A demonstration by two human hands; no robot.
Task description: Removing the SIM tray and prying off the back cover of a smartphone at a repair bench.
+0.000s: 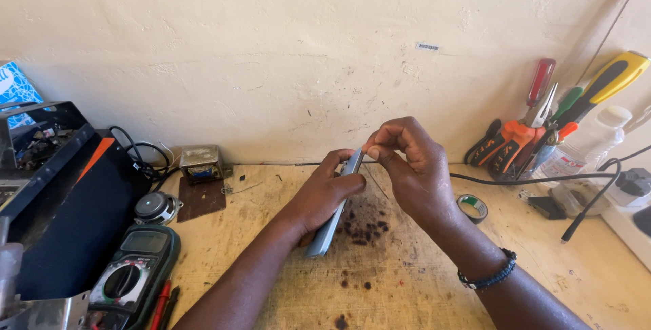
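My left hand grips a thin, flat grey-blue device, like a phone seen edge-on, holding it tilted above the wooden bench. My right hand is pinched at the device's top end, fingertips pressed against its upper edge near the wall. A dark beaded bracelet sits on my right wrist. Whether something small is between the right fingertips is hidden.
A multimeter and small speaker lie at the left beside a black open case. A transformer stands by the wall. A tape roll, cables, pliers and screwdrivers crowd the right. Dark stains mark the bench.
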